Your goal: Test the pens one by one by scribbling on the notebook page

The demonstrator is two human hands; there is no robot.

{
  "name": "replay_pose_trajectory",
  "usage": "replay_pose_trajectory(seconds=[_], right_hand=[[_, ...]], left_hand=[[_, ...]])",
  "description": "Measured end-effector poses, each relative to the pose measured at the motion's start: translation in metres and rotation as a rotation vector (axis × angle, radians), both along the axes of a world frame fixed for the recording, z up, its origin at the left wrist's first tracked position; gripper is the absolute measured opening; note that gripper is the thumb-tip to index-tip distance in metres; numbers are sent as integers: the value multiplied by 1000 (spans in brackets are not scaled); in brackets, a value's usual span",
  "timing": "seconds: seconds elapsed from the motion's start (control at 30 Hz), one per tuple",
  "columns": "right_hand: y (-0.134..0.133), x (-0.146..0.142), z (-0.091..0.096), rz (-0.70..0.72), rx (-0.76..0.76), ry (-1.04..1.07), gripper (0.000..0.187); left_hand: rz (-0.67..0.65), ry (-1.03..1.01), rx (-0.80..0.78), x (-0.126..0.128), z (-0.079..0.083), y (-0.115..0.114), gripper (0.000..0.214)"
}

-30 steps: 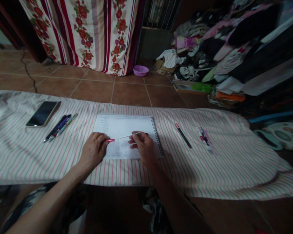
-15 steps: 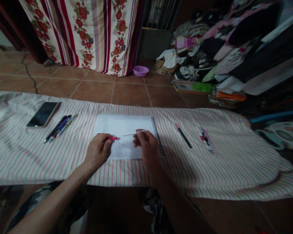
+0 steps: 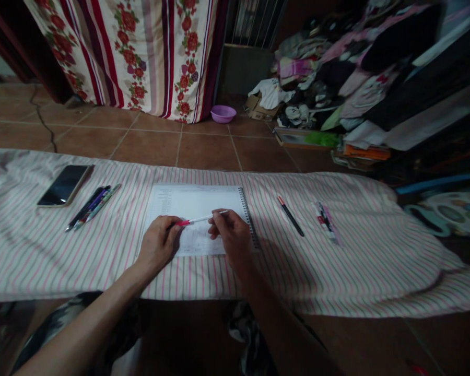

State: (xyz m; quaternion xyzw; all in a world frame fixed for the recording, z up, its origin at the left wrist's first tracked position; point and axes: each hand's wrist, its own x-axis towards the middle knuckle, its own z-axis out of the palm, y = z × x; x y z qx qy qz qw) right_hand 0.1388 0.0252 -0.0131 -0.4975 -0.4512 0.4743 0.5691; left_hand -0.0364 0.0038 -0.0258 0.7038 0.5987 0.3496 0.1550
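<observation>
My left hand (image 3: 159, 243) pinches the red pen barrel (image 3: 184, 223), my right hand (image 3: 235, 237) the white refill (image 3: 201, 218); ends seem to meet, most refill outside.

I'd say I'm in somebody's home. A flowered curtain (image 3: 129, 57) hangs at eleven o'clock over a tiled floor (image 3: 207, 149), a purple basin (image 3: 223, 114) sits at twelve, and clothes (image 3: 339, 70) are heaped up around one.

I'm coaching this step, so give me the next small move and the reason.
The right hand should probably push its white stick gently into the red piece in the left hand: their ends appear to meet, roughly in line, over the notebook.
</observation>
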Motion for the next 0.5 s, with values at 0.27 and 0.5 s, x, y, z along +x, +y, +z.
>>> replay_pose_trajectory(seconds=[0.27, 0.5], right_hand=[[0, 0, -1, 4, 7, -2, 22], [-1, -3, 0, 19, -6, -24, 22]], left_hand=[[-13, -21, -30, 1, 1, 0, 26], [-20, -42, -15, 2, 1, 0, 23]])
